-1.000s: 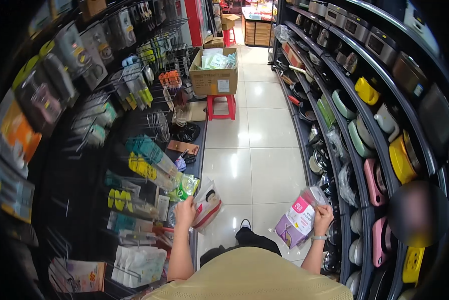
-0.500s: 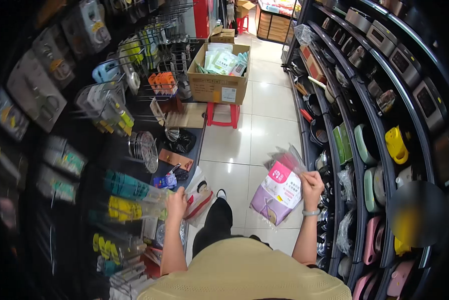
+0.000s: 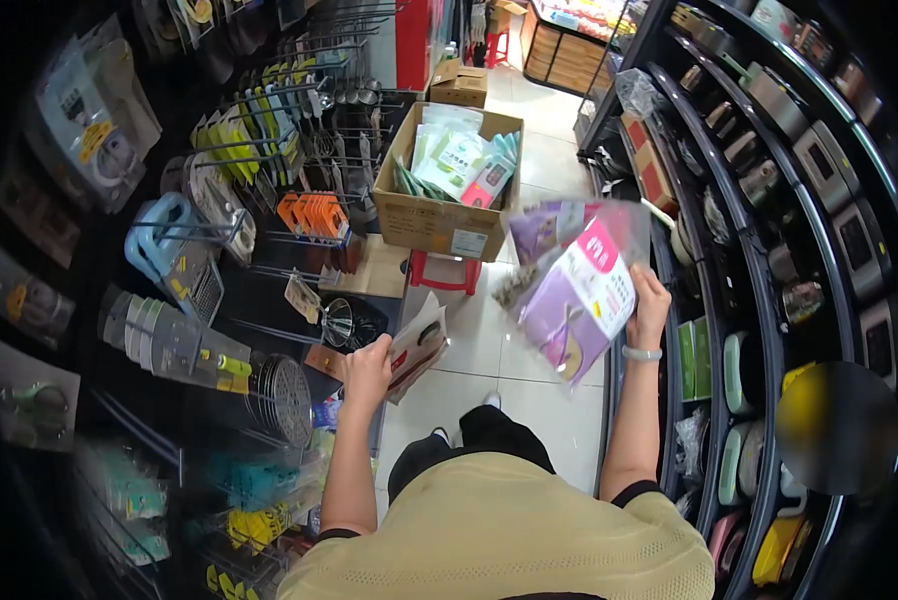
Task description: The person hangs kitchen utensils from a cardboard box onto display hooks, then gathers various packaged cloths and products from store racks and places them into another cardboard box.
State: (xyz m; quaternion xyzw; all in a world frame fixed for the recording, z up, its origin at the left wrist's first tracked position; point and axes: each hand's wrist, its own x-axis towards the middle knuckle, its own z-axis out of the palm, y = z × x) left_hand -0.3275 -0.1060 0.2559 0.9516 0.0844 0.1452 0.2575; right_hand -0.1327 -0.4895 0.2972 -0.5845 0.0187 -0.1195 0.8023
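My right hand (image 3: pixel 649 308), fingers closed, grips the edge of clear plastic packages over the aisle. The front one is a purple package (image 3: pixel 565 318) with a white and pink label; another purple package (image 3: pixel 551 226) shows behind it. What is inside them I cannot make out. My left hand (image 3: pixel 367 374) is closed on a flat, pale packet (image 3: pixel 419 348) with red print, held tilted beside the left shelf. Ahead of both hands stands an open cardboard box (image 3: pixel 439 222) holding green-and-white packets (image 3: pixel 459 158).
The box rests on a red stool (image 3: pixel 443 272). Racks on the left carry hanging kitchen tools, including orange packs (image 3: pixel 314 215) and round steel racks (image 3: pixel 287 398). Shelves on the right hold pans and boxed pots (image 3: pixel 819 165). A tiled aisle floor (image 3: pixel 474 345) runs between them.
I have moved forward along the aisle, and the box appears closer. My right hand has raised the purple packages, which now fan apart. My left hand still holds the pale packet, now lifted higher.
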